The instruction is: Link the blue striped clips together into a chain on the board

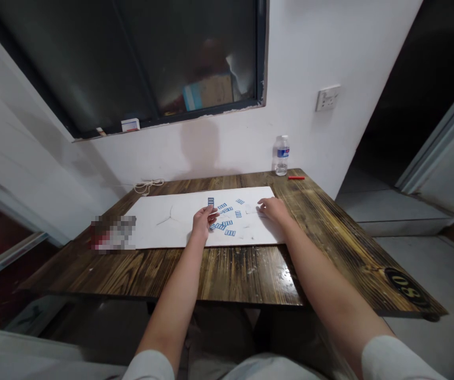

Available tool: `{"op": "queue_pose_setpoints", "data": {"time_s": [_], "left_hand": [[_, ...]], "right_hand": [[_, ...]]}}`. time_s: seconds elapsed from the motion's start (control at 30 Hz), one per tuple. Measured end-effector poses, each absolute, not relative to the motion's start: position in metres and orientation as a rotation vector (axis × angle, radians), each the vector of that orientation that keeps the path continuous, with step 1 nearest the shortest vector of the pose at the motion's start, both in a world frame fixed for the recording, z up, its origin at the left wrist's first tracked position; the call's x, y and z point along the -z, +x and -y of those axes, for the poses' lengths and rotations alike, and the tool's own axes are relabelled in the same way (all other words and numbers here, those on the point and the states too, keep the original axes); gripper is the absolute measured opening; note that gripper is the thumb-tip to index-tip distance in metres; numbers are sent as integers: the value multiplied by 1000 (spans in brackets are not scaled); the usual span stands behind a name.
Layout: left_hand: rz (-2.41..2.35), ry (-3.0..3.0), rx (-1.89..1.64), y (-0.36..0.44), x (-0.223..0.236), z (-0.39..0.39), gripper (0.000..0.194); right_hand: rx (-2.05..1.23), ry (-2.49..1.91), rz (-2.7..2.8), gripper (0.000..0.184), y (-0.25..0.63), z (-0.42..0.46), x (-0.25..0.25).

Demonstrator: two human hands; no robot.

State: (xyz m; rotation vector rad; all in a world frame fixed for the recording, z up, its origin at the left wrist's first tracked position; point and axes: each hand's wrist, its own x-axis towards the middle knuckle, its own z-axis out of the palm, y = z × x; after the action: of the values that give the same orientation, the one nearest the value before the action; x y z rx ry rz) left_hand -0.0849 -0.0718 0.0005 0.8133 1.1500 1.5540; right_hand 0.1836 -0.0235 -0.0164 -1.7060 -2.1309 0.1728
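Note:
Several small blue-and-white striped pieces [227,223] lie scattered on a white board [187,221]; what they are made of is too small to tell. My left hand [204,220] is over the board at their left side, fingers loosely bent and apart. Just beyond its fingertips is one striped piece [210,201], turned crosswise to most of the others. Part of the group is tucked close by the left fingers. Toward the board's right end, my right hand [273,208] hovers or rests with bent fingers, and I see nothing in it.
The board lies on a dark wooden table [151,269]. At the back right stand a plastic bottle [281,155] and a red pen-like stick [296,178]. A coiled white cable [148,184] lies at the back left. A blurred-out item [114,234] is by the board's left end.

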Motion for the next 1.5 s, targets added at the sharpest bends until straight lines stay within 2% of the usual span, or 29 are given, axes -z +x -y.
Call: {"op": "queue_pose_setpoints", "data": {"time_s": [0.53, 1.2, 1.5], "left_hand": [[-1180, 819, -1533, -83, 0, 73, 29], [-1143, 812, -1539, -84, 1, 71, 25], [-1100, 806, -1531, -84, -1, 73, 24]], "right_hand": [[-1, -1808, 2299, 39, 163, 22, 14], [-21, -1854, 1910, 26, 166, 21, 26], [-194, -1528, 1670, 21, 165, 14, 16]]}}
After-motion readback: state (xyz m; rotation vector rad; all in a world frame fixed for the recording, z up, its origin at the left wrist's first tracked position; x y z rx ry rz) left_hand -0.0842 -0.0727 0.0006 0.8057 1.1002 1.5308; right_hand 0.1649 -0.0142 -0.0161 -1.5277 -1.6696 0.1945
